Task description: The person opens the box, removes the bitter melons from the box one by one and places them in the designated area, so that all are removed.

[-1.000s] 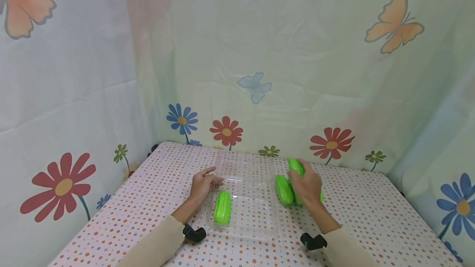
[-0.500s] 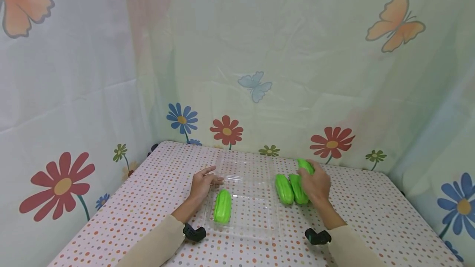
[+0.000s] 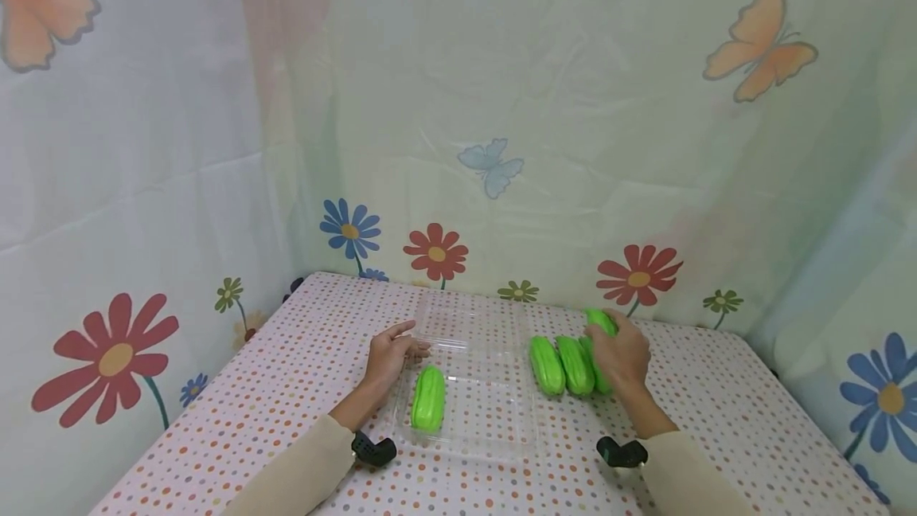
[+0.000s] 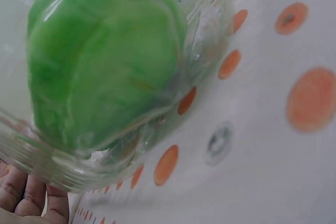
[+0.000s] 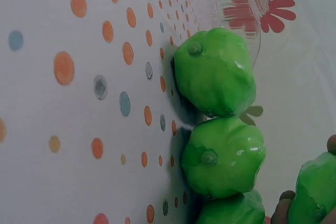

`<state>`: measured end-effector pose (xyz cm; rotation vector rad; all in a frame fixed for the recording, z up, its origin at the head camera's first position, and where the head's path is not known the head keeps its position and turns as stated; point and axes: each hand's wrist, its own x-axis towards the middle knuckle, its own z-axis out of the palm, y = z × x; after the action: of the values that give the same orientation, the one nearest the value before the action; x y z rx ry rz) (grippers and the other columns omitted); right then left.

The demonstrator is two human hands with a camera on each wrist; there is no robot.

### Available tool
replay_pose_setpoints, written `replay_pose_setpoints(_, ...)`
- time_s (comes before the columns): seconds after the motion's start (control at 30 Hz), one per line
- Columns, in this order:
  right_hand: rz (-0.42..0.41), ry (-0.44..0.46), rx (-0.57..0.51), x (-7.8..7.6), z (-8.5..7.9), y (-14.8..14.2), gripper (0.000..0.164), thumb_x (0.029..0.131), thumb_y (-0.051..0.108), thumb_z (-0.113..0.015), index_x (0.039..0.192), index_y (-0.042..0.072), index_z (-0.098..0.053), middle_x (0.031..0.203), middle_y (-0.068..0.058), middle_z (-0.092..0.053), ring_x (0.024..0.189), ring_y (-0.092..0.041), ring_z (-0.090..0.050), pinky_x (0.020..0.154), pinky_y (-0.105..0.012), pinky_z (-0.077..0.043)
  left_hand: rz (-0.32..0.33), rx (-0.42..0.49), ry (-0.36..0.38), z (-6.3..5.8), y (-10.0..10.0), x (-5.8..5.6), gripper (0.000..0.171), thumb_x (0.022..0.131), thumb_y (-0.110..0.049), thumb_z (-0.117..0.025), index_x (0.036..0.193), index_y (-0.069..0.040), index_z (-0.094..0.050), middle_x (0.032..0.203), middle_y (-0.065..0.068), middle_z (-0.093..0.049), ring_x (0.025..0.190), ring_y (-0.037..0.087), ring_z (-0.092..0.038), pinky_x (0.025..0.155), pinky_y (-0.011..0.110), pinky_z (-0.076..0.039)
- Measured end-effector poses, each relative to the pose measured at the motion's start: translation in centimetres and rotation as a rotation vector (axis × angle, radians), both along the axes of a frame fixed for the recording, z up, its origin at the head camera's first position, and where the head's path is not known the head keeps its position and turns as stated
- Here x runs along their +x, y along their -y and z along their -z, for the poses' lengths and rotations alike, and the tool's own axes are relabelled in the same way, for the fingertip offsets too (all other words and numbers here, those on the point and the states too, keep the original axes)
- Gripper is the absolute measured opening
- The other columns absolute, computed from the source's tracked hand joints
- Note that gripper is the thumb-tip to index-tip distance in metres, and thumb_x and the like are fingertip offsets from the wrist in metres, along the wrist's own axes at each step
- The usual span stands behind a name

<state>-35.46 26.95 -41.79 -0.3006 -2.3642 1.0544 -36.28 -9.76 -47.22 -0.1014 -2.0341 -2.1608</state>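
Note:
In the head view, my right hand (image 3: 623, 350) holds a ridged green toy cucumber (image 3: 600, 320) between thumb and fingers. Its end (image 5: 315, 190) shows at the right wrist view's lower right, raised off the table. Under and beside that hand lie three more toy cucumbers in a row, the left one (image 3: 548, 366), the middle one (image 3: 575, 366) and a partly covered right one (image 3: 596, 373). A clear plastic container (image 3: 494, 446) stands left of them with one cucumber (image 3: 428, 399) at its left side. My left hand (image 3: 388, 357) rests at the container's left edge, fingers loosely extended.
A dotted cloth covers the table (image 3: 716, 412). The container's clear raised lid (image 3: 473, 317) stretches toward the back. A printed curtain (image 3: 573, 142) with flowers and butterflies encloses the back and sides. Each wrist wears a black camera.
My right hand has moved rightward over the row with the cucumber in its grip, uncovering more of the cucumbers lying there. The left hand and container have stayed put.

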Motion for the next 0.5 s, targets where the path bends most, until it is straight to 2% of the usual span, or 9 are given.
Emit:
replay_pose_setpoints(0.17, 0.018, 0.020, -0.003, -0.5, 0.2, -0.1, 0.054, 0.093, 0.026, -0.061, 0.143, 0.006, -0.056, 0.127, -0.024, -0.062, 0.095, -0.033, -0.055, 0.068, -0.038, -0.039, -0.031, 0.013, -0.004, 0.1, 0.4, 0.2, 0.051, 0.093, -0.004, -0.056, 0.143, 0.004, -0.053, 0.095, 0.017, -0.077, 0.083, 0.026, -0.077, 0.076, 0.036, -0.063)
replay_pose_setpoints(0.33, 0.070, 0.017, -0.014, -0.5, 0.2, -0.9, 0.053, 0.093, 0.027, -0.060, 0.142, 0.007, -0.058, 0.125, -0.023, -0.064, 0.090, -0.032, -0.054, 0.066, -0.037, -0.036, -0.005, 0.024, 0.008, 0.0, 0.3, 0.2, 0.051, 0.095, -0.003, -0.056, 0.145, 0.005, -0.050, 0.096, 0.019, -0.077, 0.087, 0.030, -0.076, 0.081, 0.040, -0.063)
replay_pose_setpoints(0.5, 0.071, -0.004, -0.019, -0.3, -0.1, -1.9, 0.053, 0.093, 0.028, -0.060, 0.141, 0.005, -0.059, 0.128, -0.024, -0.063, 0.095, -0.034, -0.055, 0.067, -0.038, -0.038, 0.007, 0.005, 0.019, -1.0, -0.1, 0.7, 0.050, 0.095, -0.002, -0.055, 0.144, 0.006, -0.050, 0.097, 0.021, -0.076, 0.092, 0.038, -0.075, 0.084, 0.048, -0.061)
